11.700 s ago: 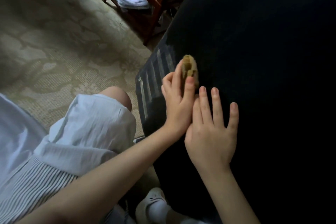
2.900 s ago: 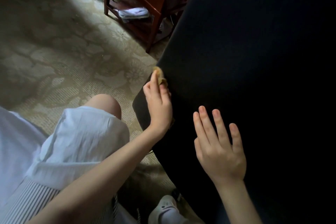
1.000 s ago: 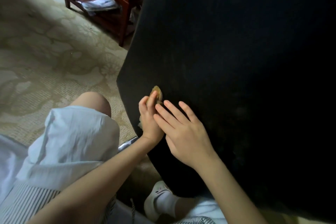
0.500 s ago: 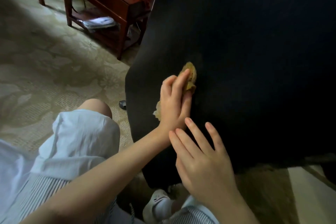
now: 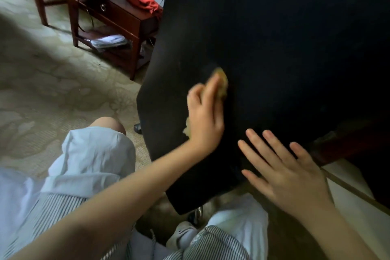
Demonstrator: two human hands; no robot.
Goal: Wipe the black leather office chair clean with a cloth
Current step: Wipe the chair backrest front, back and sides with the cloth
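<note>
Left hand [image 5: 205, 116] pressing yellow cloth [image 5: 221, 82] against black chair [image 5: 285, 48]

No text, label, brand, number or sign can be read anywhere in the view.
</note>
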